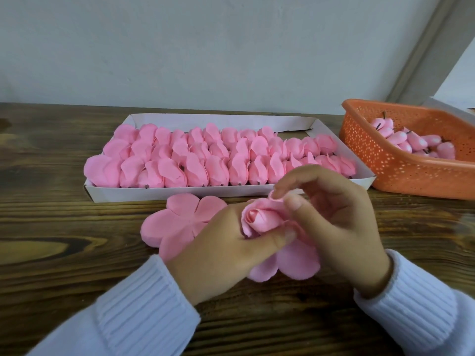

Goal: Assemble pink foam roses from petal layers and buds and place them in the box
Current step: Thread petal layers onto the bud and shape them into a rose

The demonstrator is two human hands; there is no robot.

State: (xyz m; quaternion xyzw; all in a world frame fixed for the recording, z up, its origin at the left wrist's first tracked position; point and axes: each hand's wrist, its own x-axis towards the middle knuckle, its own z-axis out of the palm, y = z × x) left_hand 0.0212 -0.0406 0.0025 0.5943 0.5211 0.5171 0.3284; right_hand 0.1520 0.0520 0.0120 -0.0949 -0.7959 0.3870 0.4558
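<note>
A dark, knotted wooden table [64,227] carries everything; nearest, at 7 and 5 o'clock, two white ribbed sleeves [123,312] come in from the bottom edge; the left hand [221,242] lies just below centre with its thumb curled across a half-built rose [259,218], grasping it from the 9 o'clock side; the right hand [339,222], at 3 o'clock of the rose, pinches the upper edge of one petal between forefinger and thumb; a wider petal layer [298,263] spreads out beneath both hands toward 5 o'clock, above the wood; a flat petal layer [180,219] lies on the table at 9 o'clock of the rose, partly under the left hand; just beyond it, at 12 o'clock, a shallow white box [180,195] holds finished roses [205,155] in tightly packed rows; at 2 o'clock an orange perforated basket [401,170], just beside the box, holds buds [411,142] with dark stems; a pale wall [205,47] rises behind.
</note>
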